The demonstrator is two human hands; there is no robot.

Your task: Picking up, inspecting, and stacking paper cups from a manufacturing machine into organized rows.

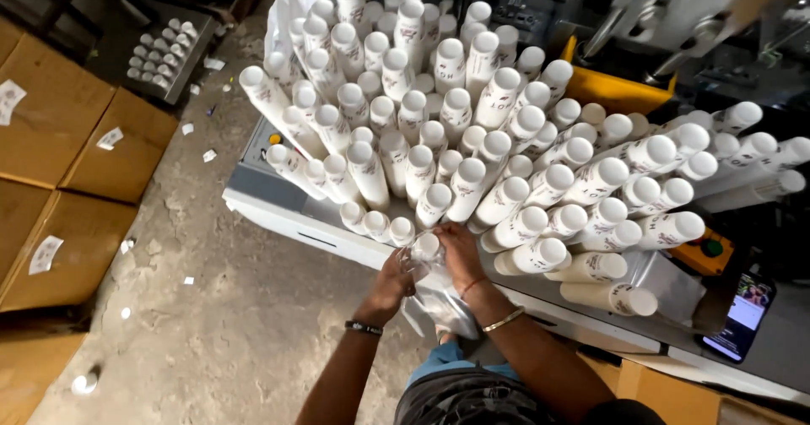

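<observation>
A big bundle of white capped tubes [472, 129] stands upright and fans outward, caps towards me. At its near bottom both hands meet on a clear plastic bag [439, 303] that hangs below the bundle. My left hand [395, 280], with a dark band at the wrist, pinches the bag's edge. My right hand [460, 256], with a gold bangle and a red thread, grips the bag next to one white tube [426, 246] at the bundle's foot.
The bundle rests on a grey machine top [278, 193] with a yellow button. Brown cardboard boxes [76, 146] lie at the left on a dusty concrete floor [228, 324]. A tray of small tubes [160, 49] sits far left. A phone [742, 317] lies at right.
</observation>
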